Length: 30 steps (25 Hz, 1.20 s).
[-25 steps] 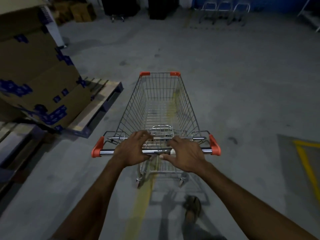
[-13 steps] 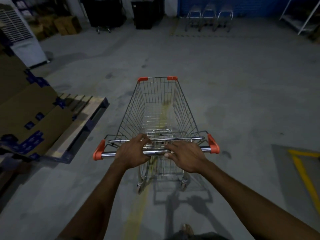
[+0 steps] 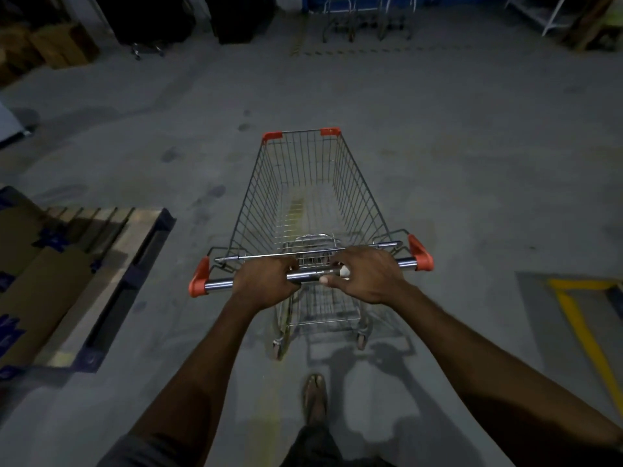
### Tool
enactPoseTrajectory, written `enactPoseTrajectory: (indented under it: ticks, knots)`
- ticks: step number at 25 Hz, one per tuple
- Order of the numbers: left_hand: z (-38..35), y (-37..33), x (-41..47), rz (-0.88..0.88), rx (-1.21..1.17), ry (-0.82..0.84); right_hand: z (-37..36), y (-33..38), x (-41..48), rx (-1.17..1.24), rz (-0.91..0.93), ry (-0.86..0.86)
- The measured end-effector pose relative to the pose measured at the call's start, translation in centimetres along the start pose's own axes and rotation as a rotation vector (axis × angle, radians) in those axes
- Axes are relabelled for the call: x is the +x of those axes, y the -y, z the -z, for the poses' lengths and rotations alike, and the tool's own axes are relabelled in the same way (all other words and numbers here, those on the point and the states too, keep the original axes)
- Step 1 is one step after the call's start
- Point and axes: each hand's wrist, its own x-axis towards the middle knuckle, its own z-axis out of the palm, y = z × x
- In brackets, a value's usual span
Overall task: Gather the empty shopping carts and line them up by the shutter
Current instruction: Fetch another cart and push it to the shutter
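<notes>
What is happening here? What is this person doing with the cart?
A person stands behind an empty shopping cart on a concrete floor. The left grip and the right grip both hold its metal handle, fingers curled round the bar. One foot is stepped forward under the handle, so the person seems to be walking it along. More carts stand in a row at the far wall ahead. A pallet with flat cardboard lies to the left.

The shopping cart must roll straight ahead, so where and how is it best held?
The chrome handle bar at the near end of the shopping cart, from behind, hands either side of centre: it is round, level and full-width. The left hand and right hand wrap it.
</notes>
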Motion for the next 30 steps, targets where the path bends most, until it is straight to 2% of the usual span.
enactPoseTrajectory:
  ticks: [2, 6, 11, 15, 24, 30]
  knots:
    - [0.0, 0.4, 4.0, -0.07, -0.035, -0.045, 0.2, -2.3, 2.9, 0.012, -0.061, 0.012]
    - [-0.7, 1.7, 12.9, -0.229, 0.013, -0.106, 1.5, -6.3, 9.5, 0.05, -0.173, 0.17]
    - [-0.6, 2.0, 23.7, -0.278, 0.032, 0.007, 3.0, -11.1, 17.2, 0.078, -0.268, 0.304]
    - [-1.3, 2.2, 31.9, -0.318, 0.051, 0.048, 3.3, -15.4, 22.1, 0.049, -0.294, 0.296]
    - [-1.7, 0.6, 52.3, -0.347, -0.118, 0.139, 2.1, -29.2, 34.0, -0.101, -0.326, 0.112]
    - [-1.2, -1.1, 65.6, -0.345, -0.131, 0.203, 1.5, -38.7, 42.5, -0.074, -0.387, 0.141]
